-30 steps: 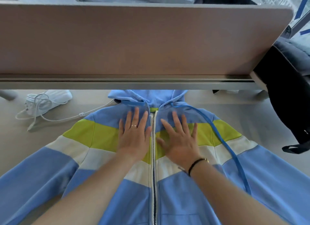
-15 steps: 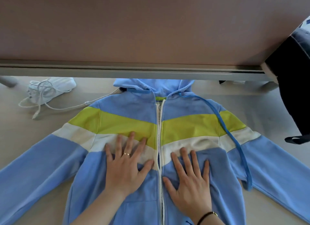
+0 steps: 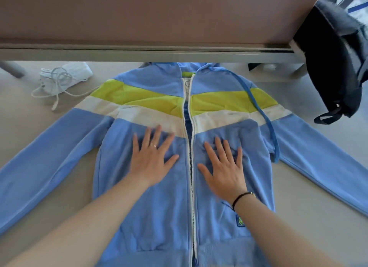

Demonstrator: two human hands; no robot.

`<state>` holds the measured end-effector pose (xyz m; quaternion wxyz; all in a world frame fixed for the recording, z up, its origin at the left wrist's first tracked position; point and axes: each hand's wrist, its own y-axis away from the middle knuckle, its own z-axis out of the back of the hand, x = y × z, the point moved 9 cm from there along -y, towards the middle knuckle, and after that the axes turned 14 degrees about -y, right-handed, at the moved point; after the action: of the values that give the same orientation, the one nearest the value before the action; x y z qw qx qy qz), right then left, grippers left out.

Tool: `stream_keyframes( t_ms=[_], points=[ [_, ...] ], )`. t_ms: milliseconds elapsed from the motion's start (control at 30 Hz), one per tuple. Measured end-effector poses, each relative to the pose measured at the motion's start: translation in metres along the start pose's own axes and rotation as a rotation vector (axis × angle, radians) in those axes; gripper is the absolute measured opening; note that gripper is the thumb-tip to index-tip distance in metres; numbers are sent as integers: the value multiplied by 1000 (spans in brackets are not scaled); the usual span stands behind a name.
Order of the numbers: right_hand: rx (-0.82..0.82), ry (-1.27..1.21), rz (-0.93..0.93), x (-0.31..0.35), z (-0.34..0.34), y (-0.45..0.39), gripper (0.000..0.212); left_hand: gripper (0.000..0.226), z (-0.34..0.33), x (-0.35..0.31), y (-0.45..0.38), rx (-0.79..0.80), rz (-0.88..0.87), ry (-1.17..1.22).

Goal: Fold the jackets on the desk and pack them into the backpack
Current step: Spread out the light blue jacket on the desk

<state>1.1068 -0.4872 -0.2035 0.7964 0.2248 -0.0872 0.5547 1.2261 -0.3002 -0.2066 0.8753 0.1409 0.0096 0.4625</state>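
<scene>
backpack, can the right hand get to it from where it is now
Probably yes. The backpack hangs at the desk's far right, and only the jacket sleeve and bare desk lie between it and the right hand, which lies flat and holds nothing.

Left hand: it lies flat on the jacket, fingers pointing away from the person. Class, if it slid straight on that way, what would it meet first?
The left hand would first cross the jacket's white stripe, then the green stripe; nothing else lies in that line.
</scene>
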Motion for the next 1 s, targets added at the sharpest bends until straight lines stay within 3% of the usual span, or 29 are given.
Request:
stream_keyframes(
  t_ms=[67, 300, 533, 700, 800, 1000],
  points=[
    [22, 9, 40, -7, -14, 45, 69, 66, -17, -16, 53, -10, -34, 25],
    [94, 6, 106, -43, -39, 170, 64, 64, -61, -25, 185, 129, 120, 26],
    [164, 8, 112, -64, -43, 234, 66, 86, -67, -26, 275, 249, 333, 105],
    [188, 55, 166, -69, -40, 253, 82, 89, -70, -41, 318, 334, 204, 47],
    [194, 113, 227, -72, -43, 264, 98, 107, -69, -51, 322, 302, 152, -44],
    [140, 161, 196, -55, -52, 258, 74, 101, -55, -69, 297, 157, 98, -134]
  ],
)
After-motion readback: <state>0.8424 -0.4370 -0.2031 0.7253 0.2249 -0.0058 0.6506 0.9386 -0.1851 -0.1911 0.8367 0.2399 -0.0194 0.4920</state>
